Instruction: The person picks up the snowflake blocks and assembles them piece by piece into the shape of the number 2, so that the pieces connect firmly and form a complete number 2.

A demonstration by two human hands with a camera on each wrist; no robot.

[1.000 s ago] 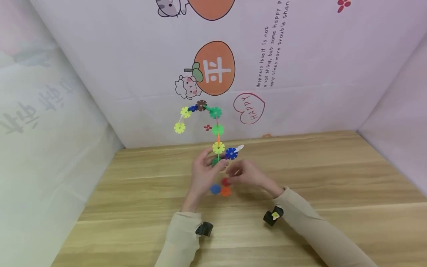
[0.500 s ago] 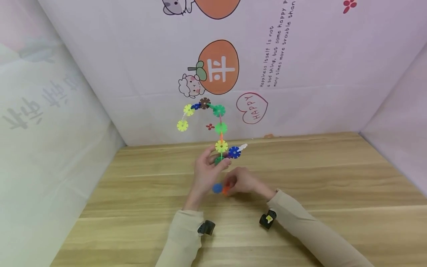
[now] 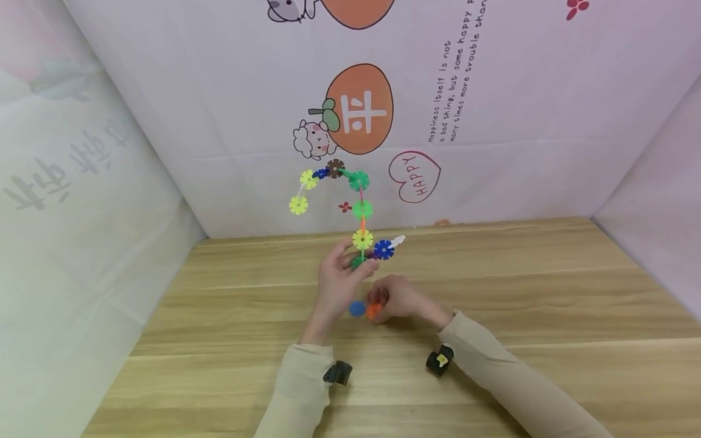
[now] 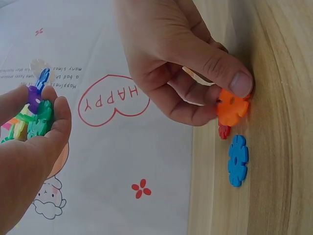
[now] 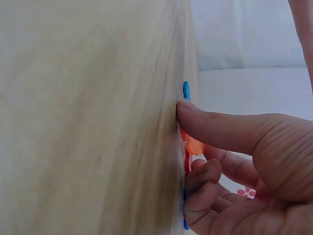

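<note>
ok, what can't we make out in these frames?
Red disc: left wrist view, mostly behind the orange disc.
Bottom green disc: head view, partly behind the left hand.
Chain: left wrist view, far end cut off by left edge.
Lower blue piece: right wrist view, mostly behind the right hand.

The linked discs and orange disc look like smooth plastic. Matt, creased cloth backdrop spans twelve o'clock; smooth, wood-grained tabletop fills six; matt fabric sleeves at five and seven.

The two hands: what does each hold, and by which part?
The left hand grips the disc chain by its lowest green disc; the right hand pinches the orange disc by its edge.
</note>
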